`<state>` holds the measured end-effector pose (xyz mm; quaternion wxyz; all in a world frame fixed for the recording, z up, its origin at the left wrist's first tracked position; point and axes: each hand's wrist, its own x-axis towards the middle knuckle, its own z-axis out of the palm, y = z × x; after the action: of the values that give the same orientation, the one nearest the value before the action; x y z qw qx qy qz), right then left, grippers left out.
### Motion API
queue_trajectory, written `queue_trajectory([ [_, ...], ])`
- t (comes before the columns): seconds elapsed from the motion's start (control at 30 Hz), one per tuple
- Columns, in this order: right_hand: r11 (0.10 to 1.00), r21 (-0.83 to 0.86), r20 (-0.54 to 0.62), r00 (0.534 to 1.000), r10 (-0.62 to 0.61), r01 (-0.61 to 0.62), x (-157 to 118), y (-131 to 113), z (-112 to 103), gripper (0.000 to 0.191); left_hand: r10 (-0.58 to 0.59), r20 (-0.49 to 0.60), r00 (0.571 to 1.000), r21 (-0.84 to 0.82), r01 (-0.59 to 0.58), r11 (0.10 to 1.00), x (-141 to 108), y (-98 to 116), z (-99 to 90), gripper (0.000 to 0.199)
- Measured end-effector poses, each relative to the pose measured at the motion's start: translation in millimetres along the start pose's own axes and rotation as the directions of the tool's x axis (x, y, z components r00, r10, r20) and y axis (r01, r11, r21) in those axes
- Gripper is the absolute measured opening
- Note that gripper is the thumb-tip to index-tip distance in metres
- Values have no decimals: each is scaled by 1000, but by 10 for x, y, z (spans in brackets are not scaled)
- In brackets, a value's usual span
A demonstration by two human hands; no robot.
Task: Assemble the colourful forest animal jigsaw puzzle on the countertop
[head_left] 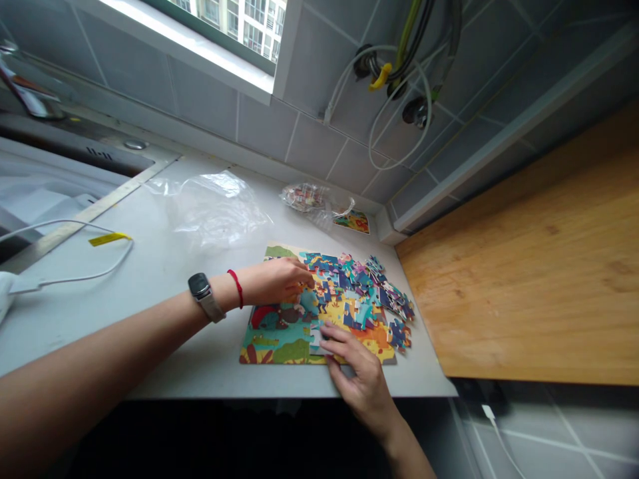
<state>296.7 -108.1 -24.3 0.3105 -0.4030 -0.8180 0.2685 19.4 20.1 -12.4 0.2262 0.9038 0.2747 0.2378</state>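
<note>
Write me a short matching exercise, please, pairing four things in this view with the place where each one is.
1. Smartwatch
2. Yellow tag
3. Jigsaw puzzle board
4. Small picture card

A. Under the left hand and right hand
B. Near the tiled wall, beside a small clear plastic bag
C. Around the left wrist
D. On the white cable

Right pairs: 1-C, 2-D, 3-A, 4-B

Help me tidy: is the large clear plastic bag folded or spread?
Spread out: the large clear plastic bag lies wrinkled on the white counter.
</note>
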Motion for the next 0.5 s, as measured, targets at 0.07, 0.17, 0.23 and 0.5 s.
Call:
queue_trajectory([
  [0.07,997,-62,-39,999,37,-39,-14,7,10,34,-14,20,1000,18,13,1000,-2,11,-5,20],
  [0.17,987,-116,-50,993,103,-109,-11,12,23,38,9,78,997,-5,-8,1000,-2,44,-18,31],
  [0.23,986,-114,-46,992,117,-121,6,15,18,37,36,104,994,-32,-33,999,0,59,-24,37],
  [0.5,997,-68,-91,996,17,-23,71,77,-86,26,46,130,990,-78,-36,996,1,77,-15,38],
])
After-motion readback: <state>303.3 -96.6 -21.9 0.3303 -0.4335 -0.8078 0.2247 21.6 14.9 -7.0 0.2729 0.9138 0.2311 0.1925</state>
